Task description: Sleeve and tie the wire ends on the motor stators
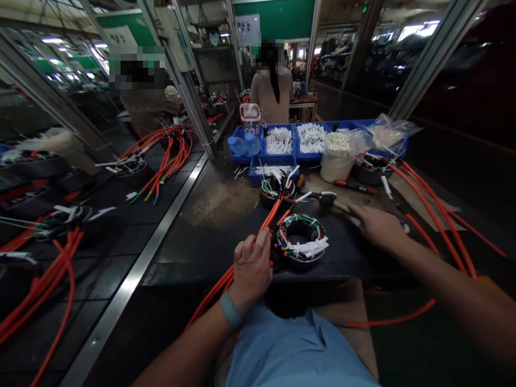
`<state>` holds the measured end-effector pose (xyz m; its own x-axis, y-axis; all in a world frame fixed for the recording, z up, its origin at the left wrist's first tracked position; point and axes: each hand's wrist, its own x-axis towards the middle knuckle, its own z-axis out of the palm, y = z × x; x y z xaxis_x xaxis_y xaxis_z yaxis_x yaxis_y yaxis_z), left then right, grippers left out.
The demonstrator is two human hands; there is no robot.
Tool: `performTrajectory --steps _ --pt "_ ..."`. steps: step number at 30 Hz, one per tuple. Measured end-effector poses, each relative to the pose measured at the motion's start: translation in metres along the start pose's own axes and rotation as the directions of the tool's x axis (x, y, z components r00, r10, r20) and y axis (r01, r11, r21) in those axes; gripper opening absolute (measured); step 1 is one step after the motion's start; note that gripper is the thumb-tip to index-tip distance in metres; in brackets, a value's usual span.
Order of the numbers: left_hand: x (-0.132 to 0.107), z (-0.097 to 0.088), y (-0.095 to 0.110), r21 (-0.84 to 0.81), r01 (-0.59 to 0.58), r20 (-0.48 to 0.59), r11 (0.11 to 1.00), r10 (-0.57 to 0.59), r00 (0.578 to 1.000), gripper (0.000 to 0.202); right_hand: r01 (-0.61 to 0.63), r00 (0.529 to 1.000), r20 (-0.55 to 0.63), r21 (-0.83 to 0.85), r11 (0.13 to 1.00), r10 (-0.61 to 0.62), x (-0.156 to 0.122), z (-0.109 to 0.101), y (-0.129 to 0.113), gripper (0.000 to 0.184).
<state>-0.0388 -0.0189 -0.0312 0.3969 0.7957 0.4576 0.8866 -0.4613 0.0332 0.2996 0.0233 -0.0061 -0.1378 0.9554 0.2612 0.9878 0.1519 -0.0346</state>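
Observation:
My left hand (252,266) is closed around a bundle of orange cables (220,287) at the near edge of the dark workbench (213,215). Just right of it lies a ring-shaped wound coil (301,236) with green, red and white wires and white sleeves. My right hand (377,226) reaches out flat over the bench to the right of the coil, palm down, fingertips at a small white-tipped thing that I cannot make out. A second coil (276,189) sits farther back, its orange cables running toward my left hand.
Blue bins (282,141) of white sleeves line the back of the bench, with a white bag (336,156), a metal bowl (368,171) and a red-handled tool (355,186). More orange cables (433,215) trail right. A conveyor (80,226) with coils runs left. Two people stand behind.

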Motion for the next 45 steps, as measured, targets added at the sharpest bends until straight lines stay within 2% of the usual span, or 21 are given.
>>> performTrajectory --steps 2,5,7,9,11,14,18,21,23,25,26,27,29,31,33,34,36,39,41,43,45 --pt "-0.001 0.002 0.004 -0.060 0.041 -0.011 0.997 -0.042 0.999 0.060 0.091 0.989 -0.122 0.050 0.995 -0.084 -0.003 -0.006 -0.029 0.046" --pt "0.008 -0.003 0.009 -0.142 0.155 0.037 0.978 -0.151 0.988 0.058 0.340 0.923 -0.252 0.176 0.924 -0.292 -0.019 -0.015 -0.093 0.055" --pt "0.017 -0.009 0.011 -0.147 0.216 0.091 0.965 -0.205 0.975 0.052 0.401 0.911 -0.196 0.218 0.890 -0.363 -0.029 -0.013 -0.126 0.063" --pt "0.026 -0.016 0.012 -0.116 0.238 0.144 0.964 -0.220 0.965 0.044 0.393 0.919 -0.128 0.248 0.886 -0.372 -0.031 -0.006 -0.140 0.050" --pt "0.027 -0.019 0.014 -0.088 0.224 0.181 0.971 -0.205 0.962 0.033 0.412 0.910 -0.072 0.286 0.865 -0.409 -0.025 -0.001 -0.132 0.031" --pt "0.014 -0.015 0.024 -0.114 0.177 0.191 0.978 -0.153 0.970 0.026 0.525 0.832 0.001 0.323 0.787 -0.555 -0.008 -0.003 -0.098 0.027" --pt "-0.012 -0.006 0.048 -0.233 0.188 0.164 0.954 -0.152 0.975 0.040 0.619 0.749 0.036 0.315 0.719 -0.661 0.009 -0.011 -0.064 0.027" --pt "-0.009 -0.007 0.055 -0.348 0.277 0.236 0.896 -0.202 0.951 0.054 0.627 0.730 0.038 0.358 0.692 -0.682 0.011 -0.010 -0.060 0.026" --pt "0.006 -0.011 0.051 -0.444 0.352 0.338 0.824 -0.210 0.917 0.060 0.615 0.736 0.034 0.384 0.688 -0.677 0.010 -0.008 -0.063 0.024" --pt "0.021 -0.015 0.044 -0.551 0.449 0.414 0.703 -0.236 0.879 0.050 0.602 0.746 0.021 0.405 0.688 -0.665 0.009 -0.006 -0.066 0.024" --pt "0.027 -0.017 0.042 -0.587 0.470 0.409 0.659 -0.260 0.875 0.040 0.597 0.750 0.016 0.412 0.688 -0.661 0.008 -0.006 -0.066 0.023" --pt "0.030 -0.017 0.042 -0.599 0.456 0.372 0.658 -0.276 0.886 0.032 0.595 0.753 0.011 0.416 0.687 -0.658 0.008 -0.005 -0.067 0.023" --pt "0.027 -0.016 0.046 -0.515 0.331 0.233 0.791 -0.242 0.942 0.025 0.597 0.753 0.002 0.417 0.685 -0.658 0.007 -0.005 -0.066 0.023" --pt "0.014 -0.012 0.053 -0.309 0.156 0.141 0.938 -0.117 0.983 0.034 0.598 0.756 -0.007 0.413 0.687 -0.654 0.005 -0.004 -0.065 0.025" --pt "-0.004 -0.006 0.059 -0.175 0.061 0.165 0.983 -0.032 0.986 0.045 0.595 0.763 -0.019 0.411 0.691 -0.646 0.004 -0.003 -0.064 0.026" --pt "-0.013 -0.004 0.061 -0.169 0.056 0.187 0.984 -0.024 0.982 0.048 0.593 0.764 -0.020 0.412 0.691 -0.645 0.004 -0.002 -0.064 0.027" --pt "-0.031 -0.001 0.061 -0.246 0.115 0.228 0.962 -0.058 0.972 0.056 0.598 0.757 -0.014 0.416 0.685 -0.653 0.004 -0.002 -0.063 0.029" --pt "-0.057 -0.001 0.062 -0.398 0.285 0.293 0.872 -0.174 0.940 0.066 0.617 0.734 0.003 0.416 0.669 -0.679 0.011 -0.005 -0.059 0.029" --pt "-0.074 0.001 0.065 -0.443 0.374 0.329 0.815 -0.240 0.913 0.067 0.612 0.738 -0.003 0.425 0.667 -0.675 0.015 -0.007 -0.055 0.028" --pt "-0.090 0.006 0.066 -0.470 0.425 0.333 0.774 -0.291 0.897 0.063 0.535 0.802 -0.045 0.497 0.683 -0.596 0.015 -0.006 -0.050 0.030" --pt "-0.100 0.013 0.063 -0.467 0.489 0.372 0.737 -0.338 0.864 0.062 0.410 0.893 -0.104 0.593 0.693 -0.439 0.004 0.001 -0.048 0.042"
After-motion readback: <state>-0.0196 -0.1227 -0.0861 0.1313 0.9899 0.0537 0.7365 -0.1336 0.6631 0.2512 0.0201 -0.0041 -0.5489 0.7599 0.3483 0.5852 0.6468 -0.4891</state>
